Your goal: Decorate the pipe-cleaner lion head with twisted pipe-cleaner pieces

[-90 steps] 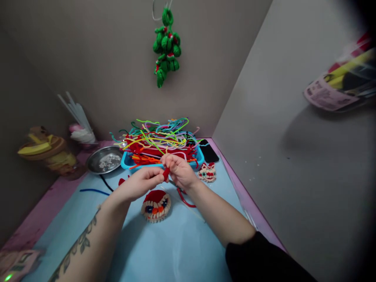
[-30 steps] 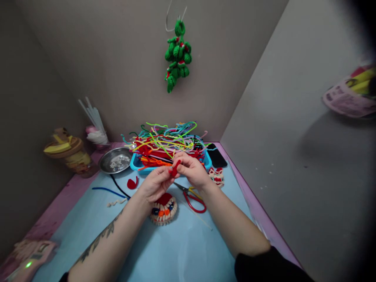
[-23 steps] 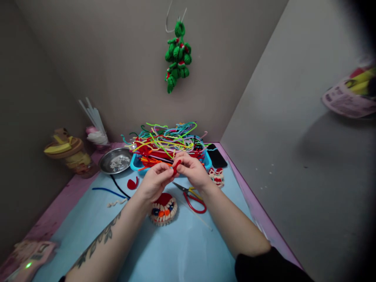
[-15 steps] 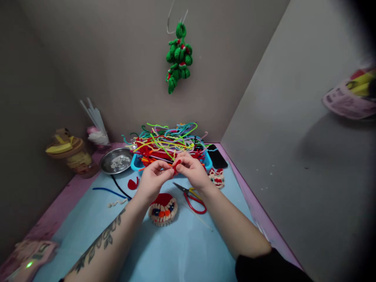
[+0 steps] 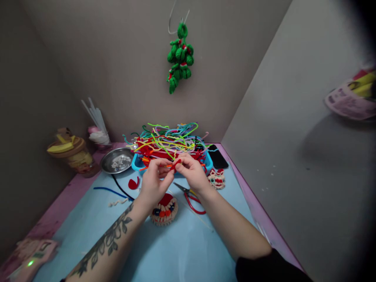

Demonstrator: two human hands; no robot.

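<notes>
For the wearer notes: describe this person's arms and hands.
Left hand and right hand are bare, no gloves or rings visible. A dark leafy vine tattoo runs along the left forearm; the right forearm is bare below a black sleeve.

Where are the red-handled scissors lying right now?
In the head view, the red-handled scissors lie on the blue mat, just under the right hand and right of the round red-and-cream crocheted piece.
</notes>
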